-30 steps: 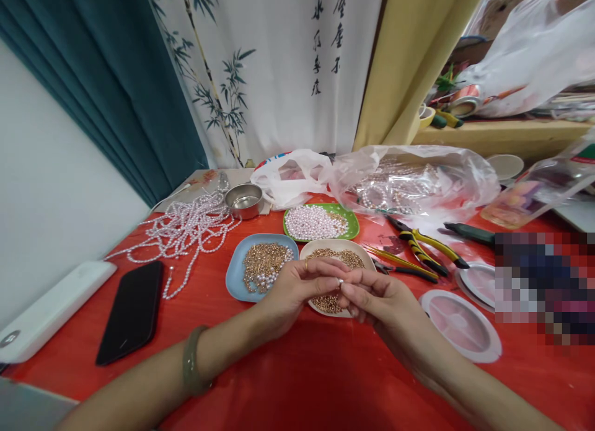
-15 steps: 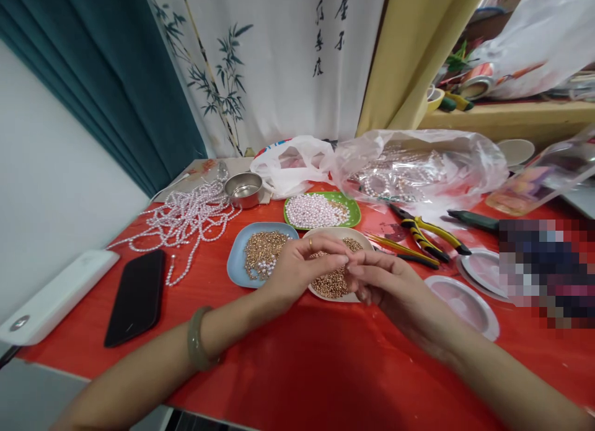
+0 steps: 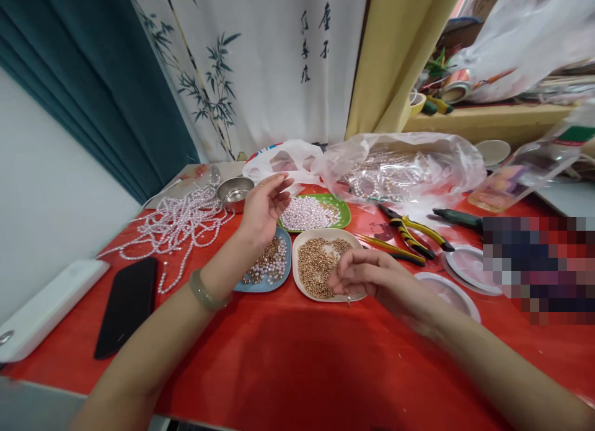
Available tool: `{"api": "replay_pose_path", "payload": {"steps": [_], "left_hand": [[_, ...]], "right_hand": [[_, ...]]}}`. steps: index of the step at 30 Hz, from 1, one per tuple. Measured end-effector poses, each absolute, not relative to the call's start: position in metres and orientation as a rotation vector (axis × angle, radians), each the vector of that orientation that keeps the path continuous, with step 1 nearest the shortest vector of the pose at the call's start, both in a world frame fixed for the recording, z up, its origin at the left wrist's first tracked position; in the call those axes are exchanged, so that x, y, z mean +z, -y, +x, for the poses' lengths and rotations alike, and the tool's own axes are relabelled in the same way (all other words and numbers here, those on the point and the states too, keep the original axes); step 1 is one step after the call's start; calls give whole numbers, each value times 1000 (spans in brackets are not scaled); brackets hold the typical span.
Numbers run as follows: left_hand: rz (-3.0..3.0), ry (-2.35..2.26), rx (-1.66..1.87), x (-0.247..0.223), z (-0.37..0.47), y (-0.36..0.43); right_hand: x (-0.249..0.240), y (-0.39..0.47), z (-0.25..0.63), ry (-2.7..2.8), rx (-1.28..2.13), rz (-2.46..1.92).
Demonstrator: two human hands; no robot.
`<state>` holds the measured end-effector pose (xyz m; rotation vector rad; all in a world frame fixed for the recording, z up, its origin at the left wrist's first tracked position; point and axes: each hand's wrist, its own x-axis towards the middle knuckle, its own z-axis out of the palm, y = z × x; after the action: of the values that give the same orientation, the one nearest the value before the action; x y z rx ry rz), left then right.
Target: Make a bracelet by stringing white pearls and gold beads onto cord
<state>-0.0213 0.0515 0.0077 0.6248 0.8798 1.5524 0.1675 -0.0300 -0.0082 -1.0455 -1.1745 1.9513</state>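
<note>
My left hand (image 3: 267, 208) is raised between the metal bowl (image 3: 235, 192) and the green tray (image 3: 344, 215) of white pearl beads (image 3: 309, 213), its fingers apart and nothing seen in them. Below it lies the blue tray (image 3: 287, 266) with gold and pearly beads (image 3: 269, 263). My right hand (image 3: 372, 275) hovers at the right edge of the cream tray (image 3: 298, 288) of gold beads (image 3: 318, 263). Its fingers are pinched together, and a tiny bead-like piece (image 3: 349, 299) hangs below them.
Strands of pearls (image 3: 186, 217), a black phone (image 3: 126, 307) and a white device (image 3: 51, 307) lie at the left. Pliers (image 3: 413, 235), white lids (image 3: 449, 294), a plastic bag of strands (image 3: 400, 167) and a clear bottle (image 3: 525, 164) are on the right.
My hands have parted. The left one has moved up and away from the cream tray and opened; the right one stays low beside that tray. The view has shifted slightly.
</note>
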Motion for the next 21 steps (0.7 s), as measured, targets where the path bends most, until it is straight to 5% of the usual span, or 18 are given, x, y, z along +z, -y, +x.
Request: {"api": "replay_pose_path", "payload": {"steps": [13, 21], "left_hand": [[523, -883, 1626, 1, -46, -60], [560, -874, 1377, 2, -26, -37]], "right_hand": [[-8, 34, 167, 998, 2168, -975], [-8, 34, 171, 915, 2137, -875]]}}
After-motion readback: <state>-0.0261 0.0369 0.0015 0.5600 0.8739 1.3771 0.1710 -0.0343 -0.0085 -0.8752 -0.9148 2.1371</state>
